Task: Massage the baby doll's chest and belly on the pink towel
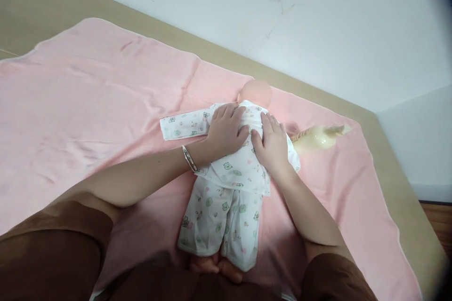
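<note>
A baby doll lies face down on a pink blanket, its bald head away from me and its feet near my body. It wears a white printed top and matching trousers. My left hand rests flat on the left side of the doll's upper back, fingers stretched out. On the right side, my right hand lies with its fingers extended over the shoulder. The doll's left-hand sleeve stretches out sideways; the other sleeve is partly hidden behind my right hand.
A pale yellow bottle-like object with brown markings lies on the blanket to the right of the doll. Under the blanket is a wooden table, its far edge against a white wall. A bracelet circles my left wrist.
</note>
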A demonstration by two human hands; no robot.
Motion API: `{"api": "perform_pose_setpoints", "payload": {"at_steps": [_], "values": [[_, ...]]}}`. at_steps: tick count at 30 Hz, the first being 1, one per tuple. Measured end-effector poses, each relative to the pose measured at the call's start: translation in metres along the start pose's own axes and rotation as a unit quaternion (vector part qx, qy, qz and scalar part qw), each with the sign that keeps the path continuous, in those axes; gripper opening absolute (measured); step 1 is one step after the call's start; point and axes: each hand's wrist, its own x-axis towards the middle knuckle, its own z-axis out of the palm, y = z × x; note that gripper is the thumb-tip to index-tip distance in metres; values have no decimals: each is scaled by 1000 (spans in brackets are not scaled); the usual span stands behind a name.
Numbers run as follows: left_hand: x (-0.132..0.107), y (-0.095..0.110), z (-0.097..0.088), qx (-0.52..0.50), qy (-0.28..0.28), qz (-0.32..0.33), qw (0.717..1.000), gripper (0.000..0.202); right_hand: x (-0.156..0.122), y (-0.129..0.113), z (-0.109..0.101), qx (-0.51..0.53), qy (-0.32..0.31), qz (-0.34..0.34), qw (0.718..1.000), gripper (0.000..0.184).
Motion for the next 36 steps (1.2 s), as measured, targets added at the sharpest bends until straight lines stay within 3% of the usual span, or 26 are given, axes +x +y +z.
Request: {"api": "perform_pose_setpoints", "payload": {"at_steps": [36], "values": [[0, -2, 2, 8, -9, 0, 1000, 46, -4, -8, -5, -30, -1, 20, 999, 57]]}}
